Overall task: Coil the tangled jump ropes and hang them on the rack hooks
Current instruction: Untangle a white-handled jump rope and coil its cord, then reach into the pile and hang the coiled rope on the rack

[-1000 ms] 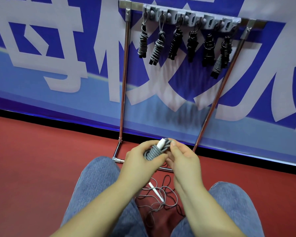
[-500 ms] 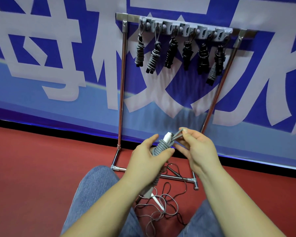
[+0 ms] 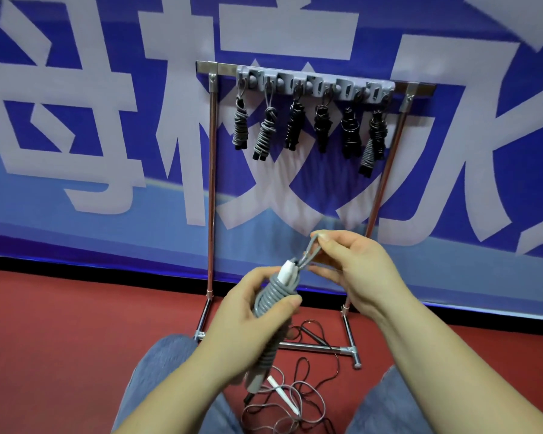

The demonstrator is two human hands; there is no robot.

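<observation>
At lower centre, the left hand (image 3: 248, 311) grips the coiled grey jump rope (image 3: 271, 303), its white handle (image 3: 287, 270) poking out the top. Just right, the right hand (image 3: 355, 270) now pinches a freed loop (image 3: 311, 250), drawn up since a second ago, likely ready for the rack hooks (image 3: 314, 84) above. Tangled ropes (image 3: 295, 402) lie below.

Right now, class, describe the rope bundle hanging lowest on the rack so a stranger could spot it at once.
Find the metal rack standing against the blue banner, then the grey hook strip along its top bar. At the strip's right end, two bundles share the last spot; the lowest rope bundle hangs slanted, wrapped in pale grey coils beside darker neighbours.
</observation>
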